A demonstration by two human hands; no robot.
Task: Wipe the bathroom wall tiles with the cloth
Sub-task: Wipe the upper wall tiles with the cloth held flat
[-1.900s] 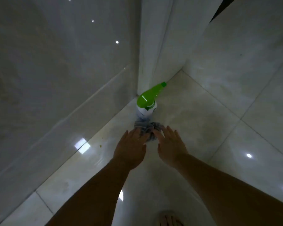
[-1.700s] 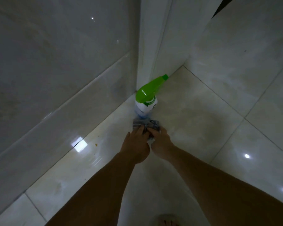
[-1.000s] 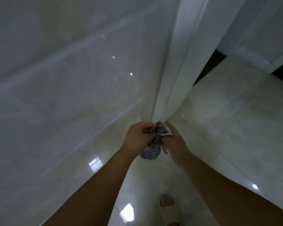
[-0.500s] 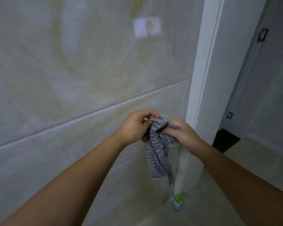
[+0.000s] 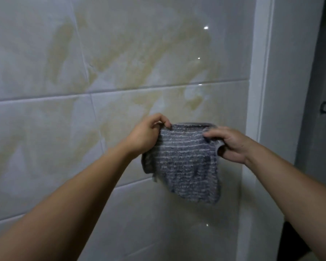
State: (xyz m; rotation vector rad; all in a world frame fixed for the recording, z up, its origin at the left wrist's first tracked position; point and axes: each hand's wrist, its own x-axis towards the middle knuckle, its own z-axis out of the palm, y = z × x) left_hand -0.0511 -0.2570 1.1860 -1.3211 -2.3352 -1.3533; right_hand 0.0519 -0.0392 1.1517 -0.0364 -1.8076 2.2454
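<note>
Grey striped terry cloth point(image 5: 184, 162) spread before glossy cream marble-pattern wall tiles point(image 5: 83, 59).
Left hand point(image 5: 145, 134) pinches its ten o'clock corner, right hand point(image 5: 230, 144) its two o'clock corner; it hangs rumpled.

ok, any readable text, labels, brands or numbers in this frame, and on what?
None readable.
The striped grey cloth shows no tag or print.
The wall tiles show only beige veining and light glints.
The small dark square fitting on the right is too small to tell whether it bears a mark.
</note>
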